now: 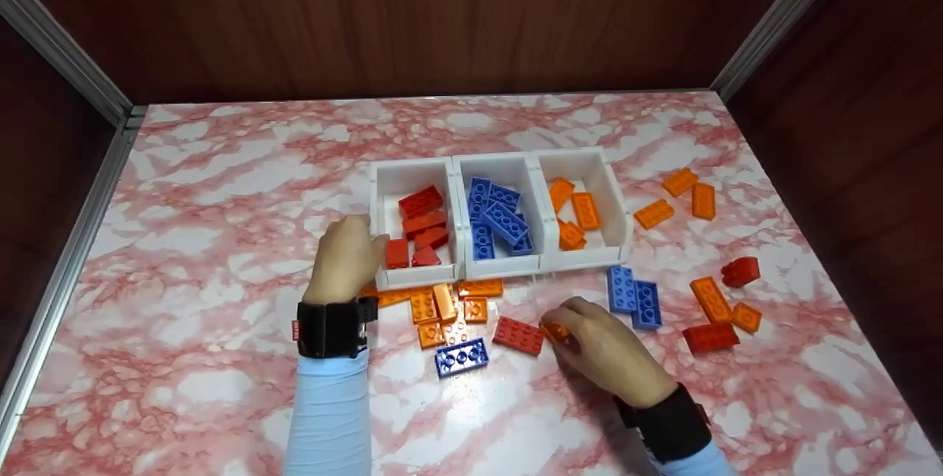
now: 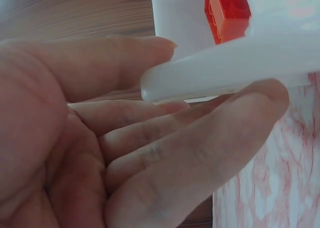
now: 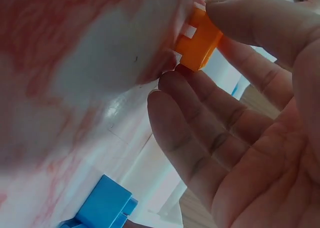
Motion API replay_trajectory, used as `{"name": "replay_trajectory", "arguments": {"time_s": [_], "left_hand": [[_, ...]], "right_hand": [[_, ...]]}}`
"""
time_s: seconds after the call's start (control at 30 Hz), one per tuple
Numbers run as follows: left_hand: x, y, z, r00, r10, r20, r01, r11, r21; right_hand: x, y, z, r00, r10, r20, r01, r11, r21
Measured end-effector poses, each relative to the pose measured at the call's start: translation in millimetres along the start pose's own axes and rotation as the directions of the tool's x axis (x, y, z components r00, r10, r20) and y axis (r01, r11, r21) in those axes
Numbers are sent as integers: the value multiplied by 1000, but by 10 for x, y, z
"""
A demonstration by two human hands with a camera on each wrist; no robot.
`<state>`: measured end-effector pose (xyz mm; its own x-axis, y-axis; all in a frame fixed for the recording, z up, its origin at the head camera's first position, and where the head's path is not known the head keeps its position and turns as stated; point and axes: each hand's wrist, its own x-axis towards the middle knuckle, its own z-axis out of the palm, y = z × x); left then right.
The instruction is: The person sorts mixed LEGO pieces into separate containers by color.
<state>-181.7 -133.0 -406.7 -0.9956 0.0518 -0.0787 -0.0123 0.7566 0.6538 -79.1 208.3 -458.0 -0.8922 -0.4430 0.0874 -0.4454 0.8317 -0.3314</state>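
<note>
My left hand (image 1: 345, 259) is at the left wall of a white three-compartment tray (image 2: 200, 75); the left wrist view shows that wall held between thumb and fingers. On the table, just right of a red brick (image 1: 518, 335), my right hand (image 1: 610, 349) pinches a small orange brick (image 3: 199, 40) between thumb and fingertips. Red bricks (image 1: 423, 222) lie in the tray's left compartment, blue bricks (image 1: 505, 223) in the middle one and orange bricks (image 1: 586, 211) in the right one.
In front of the tray lie several orange bricks (image 1: 423, 306) and a blue brick (image 1: 462, 357). Two blue bricks (image 1: 622, 289) sit beyond the right hand. More orange bricks (image 1: 653, 214) and two red bricks (image 1: 711, 337) are scattered at right. Dark panels (image 1: 412, 19) enclose the table.
</note>
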Motion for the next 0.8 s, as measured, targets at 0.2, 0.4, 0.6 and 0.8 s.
{"name": "replay_trajectory", "arguments": {"time_s": [0.2,0.4,0.6,0.8], "left_hand": [[4,-17,9,1000,-1,1,1,1000,-1],[8,-15,12,1000,-2,3,2,1000,-4],[8,-17,4,1000,-7,6,7,1000,-8],[8,-10,6,1000,-12,2,12,1000,-17]], "right_hand": [[10,62,-57,999,13,-32,-13,1000,21],[123,156,-368,992,78,-97,-67,992,105],[415,357,-715,980,71,-186,-57,995,80],[852,564,-877,990,53,-133,-49,998,30]]}}
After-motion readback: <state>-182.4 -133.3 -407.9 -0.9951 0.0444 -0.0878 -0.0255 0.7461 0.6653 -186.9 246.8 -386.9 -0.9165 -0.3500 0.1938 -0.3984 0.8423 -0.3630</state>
